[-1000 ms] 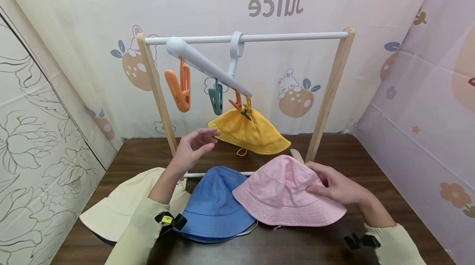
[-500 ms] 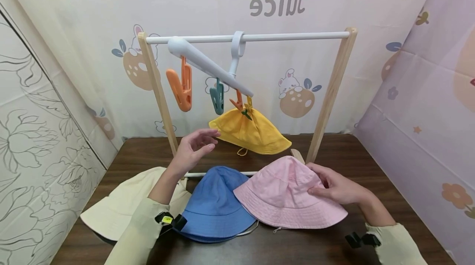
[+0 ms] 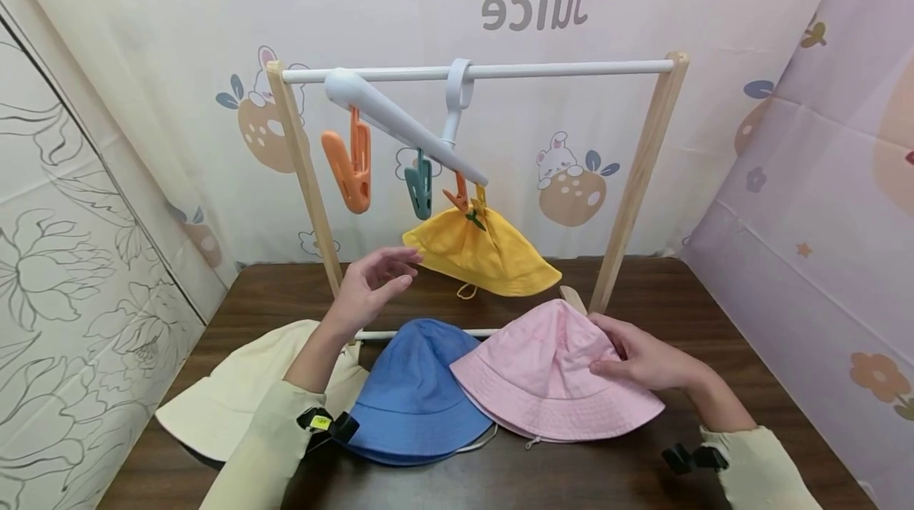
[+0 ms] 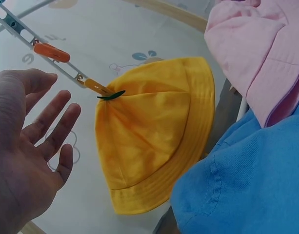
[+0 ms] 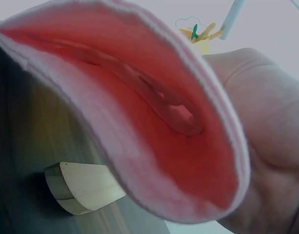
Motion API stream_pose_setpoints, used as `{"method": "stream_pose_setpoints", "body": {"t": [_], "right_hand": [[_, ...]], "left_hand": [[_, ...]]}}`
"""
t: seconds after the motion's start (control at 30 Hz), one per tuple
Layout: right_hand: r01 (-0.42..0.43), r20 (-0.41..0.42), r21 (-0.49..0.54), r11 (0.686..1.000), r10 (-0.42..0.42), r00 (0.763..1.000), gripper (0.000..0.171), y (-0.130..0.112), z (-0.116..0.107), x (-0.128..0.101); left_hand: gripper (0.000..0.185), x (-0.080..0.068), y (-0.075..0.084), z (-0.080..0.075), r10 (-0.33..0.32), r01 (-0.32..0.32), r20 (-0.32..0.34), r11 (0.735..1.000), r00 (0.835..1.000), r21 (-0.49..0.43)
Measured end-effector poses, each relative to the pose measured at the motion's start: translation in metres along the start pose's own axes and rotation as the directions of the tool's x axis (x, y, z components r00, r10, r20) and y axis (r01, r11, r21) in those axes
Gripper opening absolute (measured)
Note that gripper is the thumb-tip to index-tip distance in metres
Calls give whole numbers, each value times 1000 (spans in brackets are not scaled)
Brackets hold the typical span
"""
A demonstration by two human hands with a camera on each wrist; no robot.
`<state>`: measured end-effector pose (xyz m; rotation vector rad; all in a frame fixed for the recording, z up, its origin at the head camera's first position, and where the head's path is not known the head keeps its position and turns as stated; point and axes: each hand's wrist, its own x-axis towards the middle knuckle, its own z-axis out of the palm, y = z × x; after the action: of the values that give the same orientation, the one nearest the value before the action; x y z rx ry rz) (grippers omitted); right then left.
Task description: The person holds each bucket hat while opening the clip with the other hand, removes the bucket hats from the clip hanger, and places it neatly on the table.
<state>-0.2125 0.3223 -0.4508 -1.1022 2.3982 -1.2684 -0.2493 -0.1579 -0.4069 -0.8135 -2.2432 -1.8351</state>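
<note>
My right hand [image 3: 646, 355] grips the pink bucket hat [image 3: 531, 367] by the right side of its crown. In the right wrist view, the hat's underside [image 5: 173, 170] faces the camera and hides most of the fingers. My left hand [image 3: 373, 288] hangs in the air with loosely bent fingers, holding nothing. Just right of it a yellow bucket hat [image 3: 481, 256] dangles from a yellow clip [image 3: 481, 197]; the left wrist view shows a gap between hand and yellow hat [image 4: 149, 131]. A blue bucket hat [image 3: 417, 391] lies beside the pink one.
A cream hat [image 3: 250, 383] lies left, partly behind my left forearm. A white hanger [image 3: 400, 125] hooks over the rack's rail [image 3: 571, 70]; orange clips [image 3: 350, 165] and a teal clip [image 3: 419, 186] hang from it. Wooden posts [image 3: 639, 177] flank it on the brown table [image 3: 685, 312].
The pink hat's front brim has dipped very slightly in my right hand. My left hand and the hanging yellow hat keep their places.
</note>
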Motion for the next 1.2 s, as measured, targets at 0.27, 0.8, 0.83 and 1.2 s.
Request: {"method": "stream_pose_setpoints", "body": {"t": [0.27,0.8,0.83,1.2], "right_hand": [[-93,-47,-31,995,91,995,41,3,1,0],[-212,-103,-22,977,209,973,50,0,-1,4],[-215,-107,-21,976,211,972,48,0,-1,4],[-284,-158,-19,959,277,948,39,-2,-3,4]], "left_hand": [[43,-2,3,-3,-29,29,-10,999,1000,19],[42,-2,1,-7,-21,21,-12,1000,1000,18],[42,-2,1,-8,-26,26,-14,999,1000,21],[42,-3,0,-10,-29,29,-22,999,999,20]]}}
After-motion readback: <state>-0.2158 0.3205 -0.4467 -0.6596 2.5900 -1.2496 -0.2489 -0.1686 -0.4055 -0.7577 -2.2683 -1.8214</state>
